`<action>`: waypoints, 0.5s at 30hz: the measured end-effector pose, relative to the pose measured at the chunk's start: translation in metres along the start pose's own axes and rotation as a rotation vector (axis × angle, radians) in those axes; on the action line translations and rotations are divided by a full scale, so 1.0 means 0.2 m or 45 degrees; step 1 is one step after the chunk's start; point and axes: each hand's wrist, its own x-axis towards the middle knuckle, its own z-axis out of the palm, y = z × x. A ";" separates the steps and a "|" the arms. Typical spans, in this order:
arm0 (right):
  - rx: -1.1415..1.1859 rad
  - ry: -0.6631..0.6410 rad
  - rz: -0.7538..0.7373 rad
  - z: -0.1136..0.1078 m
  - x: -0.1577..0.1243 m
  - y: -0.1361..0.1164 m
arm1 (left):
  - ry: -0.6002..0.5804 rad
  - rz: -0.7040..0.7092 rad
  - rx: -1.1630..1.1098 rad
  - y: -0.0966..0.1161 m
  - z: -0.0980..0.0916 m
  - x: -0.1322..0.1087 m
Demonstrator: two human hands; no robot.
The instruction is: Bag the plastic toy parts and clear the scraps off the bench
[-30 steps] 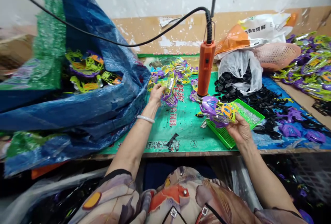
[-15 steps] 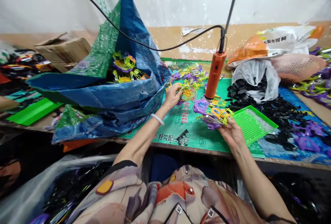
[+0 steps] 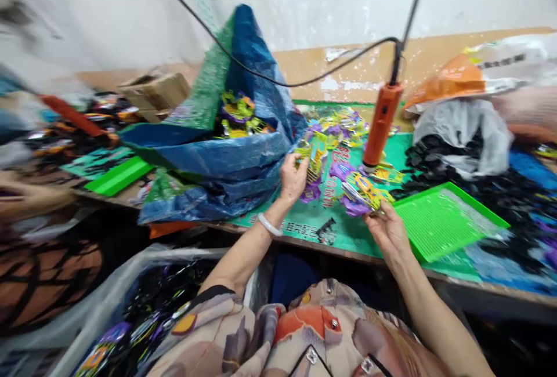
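Note:
My left hand (image 3: 293, 177), with a pale bangle on its wrist, pinches a yellow-green and purple plastic toy part (image 3: 317, 159) at its edge. In my right hand (image 3: 389, 227), fingers closed on its near end, is a purple, yellow and silver plastic toy part (image 3: 361, 188), perhaps a toy car shell. An orange electric screwdriver (image 3: 383, 124) hangs tip down just above and behind that part. Behind both hands lies a pile of similar parts (image 3: 348, 122) on the green sheet (image 3: 348, 232).
A blue woven bag (image 3: 217, 162) with more parts stands to the left. On the right are a green tray (image 3: 448, 223), black pieces (image 3: 531, 197) and a clear plastic bag (image 3: 463, 133). At far left, another person's blurred arm (image 3: 35, 200) reaches in. A lined bin (image 3: 165, 301) sits below.
The view has turned left, so the scene sits further right. My left hand has pulled a yellow-green part from the pile and tilted it up. My right hand still holds its part.

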 end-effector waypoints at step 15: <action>-0.414 -0.488 -0.822 0.74 -0.12 0.22 | 0.160 0.557 0.002 0.48 -0.53 0.43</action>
